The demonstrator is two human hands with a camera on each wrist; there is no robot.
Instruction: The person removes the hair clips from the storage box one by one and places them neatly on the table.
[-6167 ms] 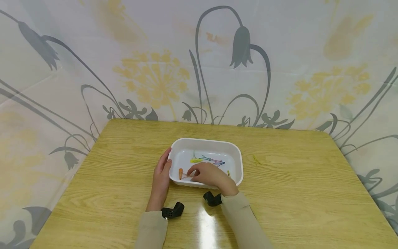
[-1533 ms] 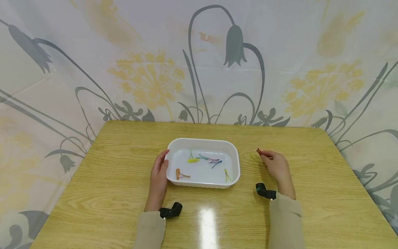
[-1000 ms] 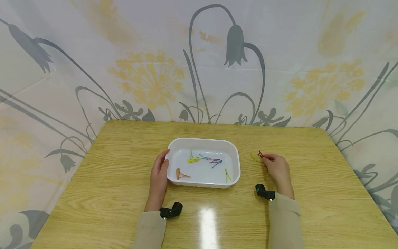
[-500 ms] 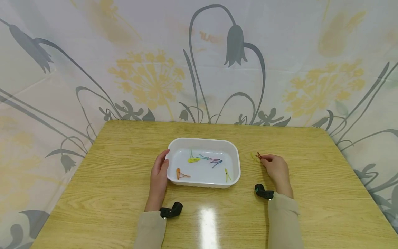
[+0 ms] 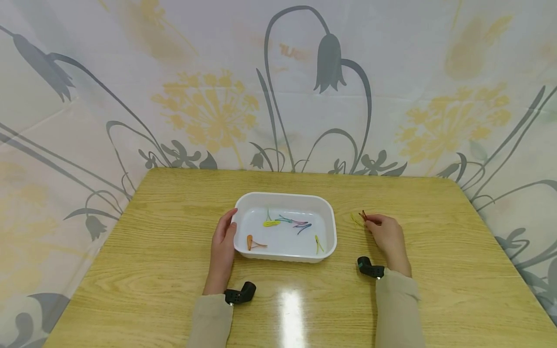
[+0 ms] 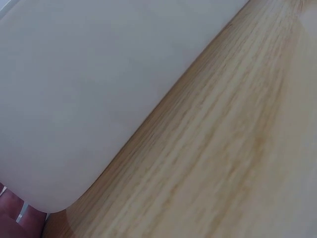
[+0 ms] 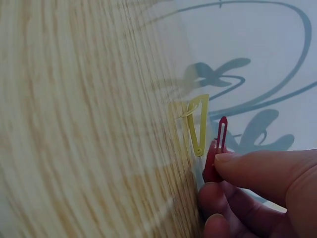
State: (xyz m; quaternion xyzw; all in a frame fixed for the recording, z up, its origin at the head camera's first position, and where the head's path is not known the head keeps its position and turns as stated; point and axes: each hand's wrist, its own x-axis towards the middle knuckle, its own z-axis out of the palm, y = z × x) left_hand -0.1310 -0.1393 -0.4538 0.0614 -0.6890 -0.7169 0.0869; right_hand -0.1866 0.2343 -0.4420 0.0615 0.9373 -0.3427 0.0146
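Note:
In the head view, my left hand [image 5: 223,239] holds the left wall of a white plastic tub [image 5: 285,258]; its fingertips reach the rim. Only a little of its fingers [image 6: 29,218] shows by the tub's corner in the left wrist view. Right of the tub, my right hand [image 5: 386,236] pinches a red snap hair clip [image 7: 222,134] between thumb and fingers, its pointed end up. Just past those fingertips a yellow hair clip [image 7: 198,126] lies on the table, sprung open. Inside the tub are an orange clip [image 5: 250,242], a bright yellow clip [image 5: 271,224] and several others.
A blue-purple clip [image 5: 303,228] and a yellow-green clip [image 5: 317,244] lie apart on the tub floor. The wood-grain table [image 5: 152,270] ends at a flower-printed wall covering [image 5: 296,116]. Each wrist wears a black camera [image 5: 370,268].
My right hand, earlier down in the tub near the orange clip, has moved out to the right with the red hair clip. Lately it only shifts slightly; the left hand stays at the tub.

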